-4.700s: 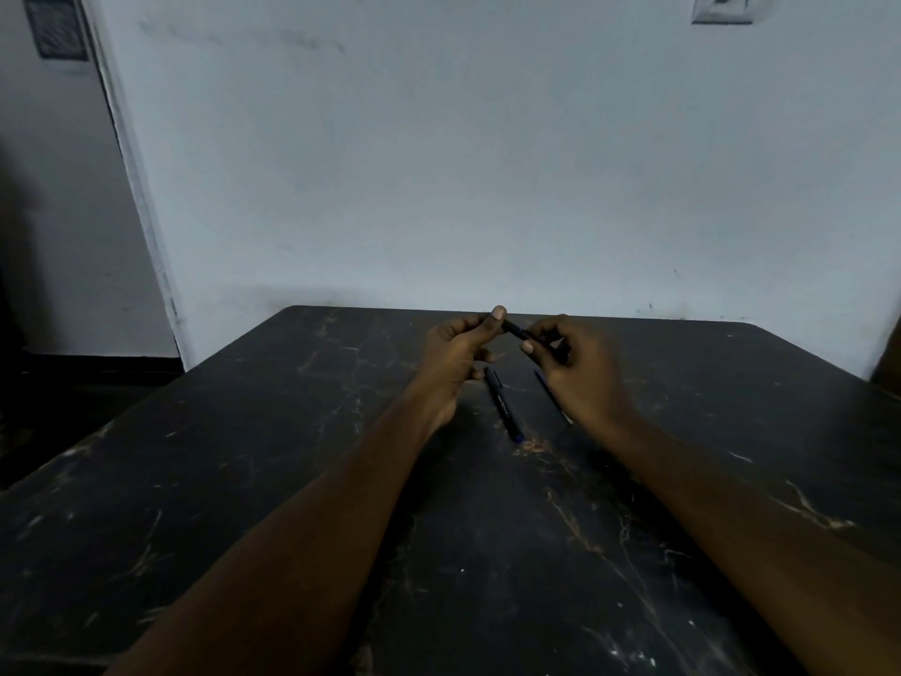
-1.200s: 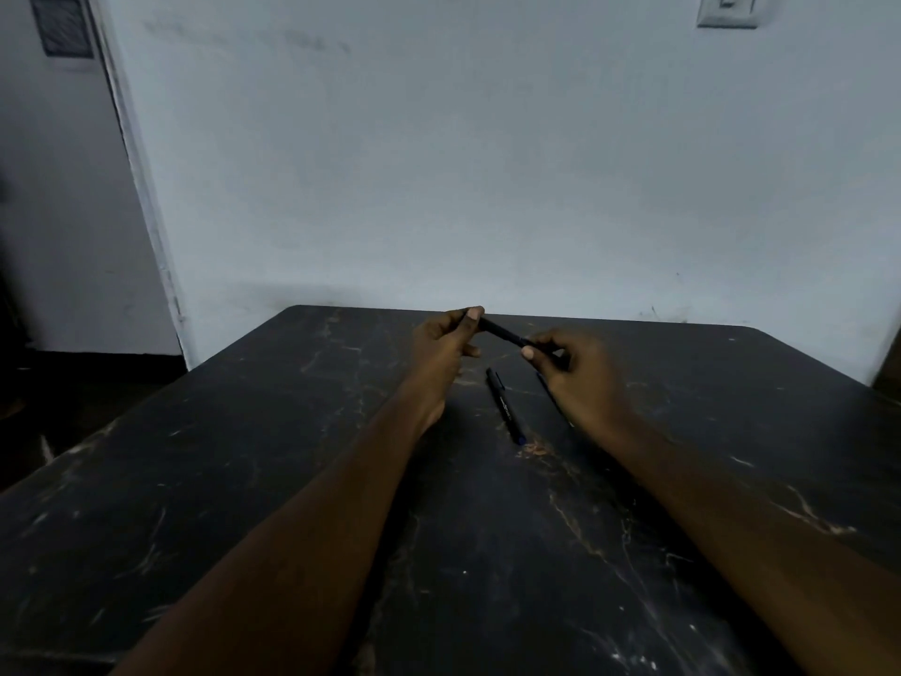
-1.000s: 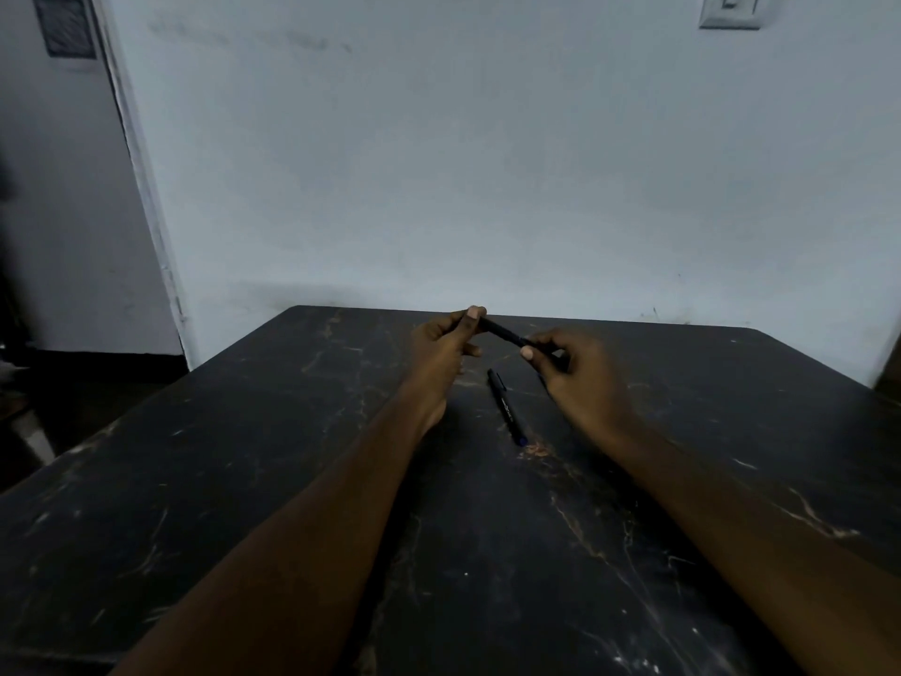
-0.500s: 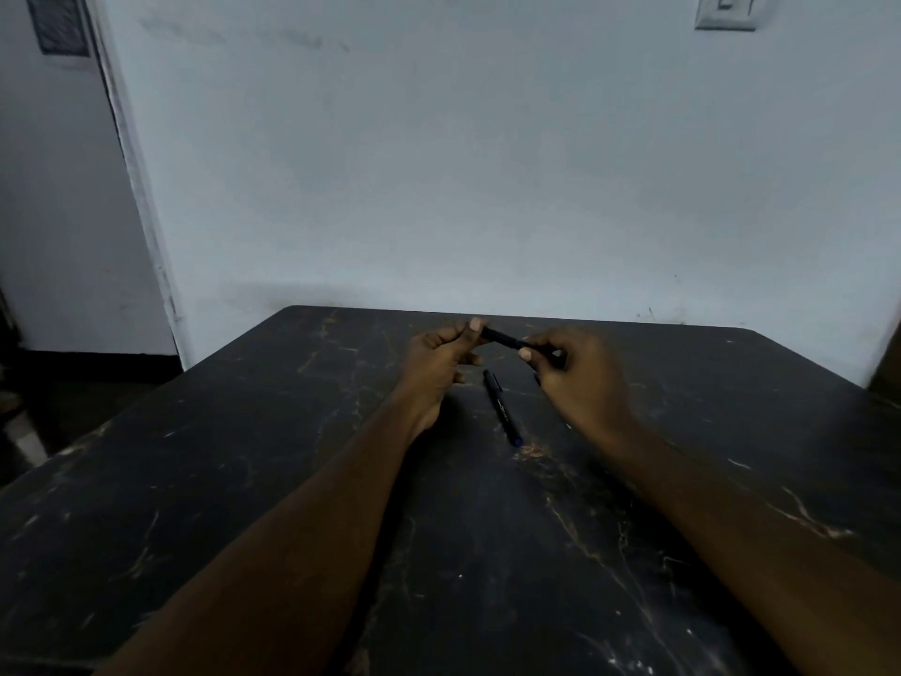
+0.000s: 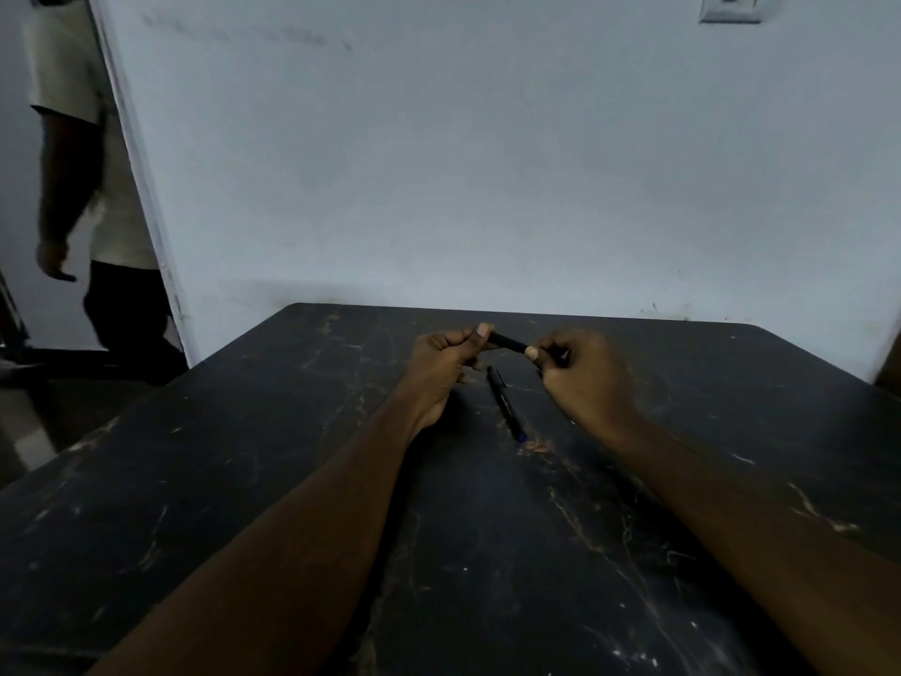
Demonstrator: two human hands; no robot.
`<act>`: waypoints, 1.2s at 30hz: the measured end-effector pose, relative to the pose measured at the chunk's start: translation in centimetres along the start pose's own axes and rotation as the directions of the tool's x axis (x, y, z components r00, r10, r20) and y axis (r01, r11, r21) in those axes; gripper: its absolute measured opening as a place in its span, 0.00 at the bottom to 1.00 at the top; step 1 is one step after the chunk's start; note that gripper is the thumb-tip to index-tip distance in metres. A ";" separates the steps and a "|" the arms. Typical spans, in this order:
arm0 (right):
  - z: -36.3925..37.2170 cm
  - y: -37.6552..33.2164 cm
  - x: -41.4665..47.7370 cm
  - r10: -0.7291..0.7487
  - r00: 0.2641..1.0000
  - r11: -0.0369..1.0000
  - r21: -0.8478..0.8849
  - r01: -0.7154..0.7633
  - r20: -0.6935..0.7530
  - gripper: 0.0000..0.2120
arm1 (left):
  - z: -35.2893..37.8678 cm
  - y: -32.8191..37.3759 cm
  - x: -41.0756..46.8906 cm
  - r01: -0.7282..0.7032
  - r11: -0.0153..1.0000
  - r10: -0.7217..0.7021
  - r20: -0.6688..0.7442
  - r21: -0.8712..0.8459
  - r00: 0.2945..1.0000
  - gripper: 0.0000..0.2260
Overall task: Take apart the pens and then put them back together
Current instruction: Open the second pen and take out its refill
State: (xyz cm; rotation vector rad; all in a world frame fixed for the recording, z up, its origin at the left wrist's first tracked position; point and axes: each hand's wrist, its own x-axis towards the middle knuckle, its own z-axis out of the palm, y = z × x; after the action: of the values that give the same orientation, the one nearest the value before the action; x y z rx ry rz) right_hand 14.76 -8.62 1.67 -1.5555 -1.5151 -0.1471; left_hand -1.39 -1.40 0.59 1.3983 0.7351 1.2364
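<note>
A black pen (image 5: 507, 342) is held level above the dark table (image 5: 292, 480), near its far edge. My left hand (image 5: 446, 365) pinches the pen's left end between thumb and fingers. My right hand (image 5: 582, 378) grips its right end, most of which is hidden in the fist. A second black pen (image 5: 506, 404) with a blue tip lies on the table between my hands, pointing toward me. It is too dark to tell whether the held pen is in one piece.
A person (image 5: 83, 187) in a light shirt and dark trousers stands in the doorway at the far left. A pale wall (image 5: 487, 163) rises right behind the table. The table's left edge drops to the floor.
My hands have drawn a little closer together along the held pen. A person has stepped into the doorway on the left. The pen on the table has not moved.
</note>
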 end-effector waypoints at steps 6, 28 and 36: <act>0.6 0.3 0.0 0.062 0.998 0.998 0.018 -0.063 0.020 0.07 | -0.1 -0.3 0.2 -0.016 1.000 0.016 0.010 0.004 1.000 0.07; -0.5 0.9 0.9 -0.054 0.978 0.987 0.159 0.022 0.200 0.10 | -0.1 0.7 0.1 -0.057 0.998 0.057 -0.120 0.005 0.991 0.09; -0.9 1.0 1.1 -0.003 0.982 0.972 0.231 -0.041 0.188 0.08 | 0.0 1.0 0.0 0.007 1.000 -0.005 -0.159 0.011 0.987 0.13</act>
State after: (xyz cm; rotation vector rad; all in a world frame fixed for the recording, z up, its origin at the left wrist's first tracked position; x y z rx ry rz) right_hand 16.29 -8.24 2.35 -1.4246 -1.5986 0.1890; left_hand -1.59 -1.66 1.58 1.3163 0.8567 1.3526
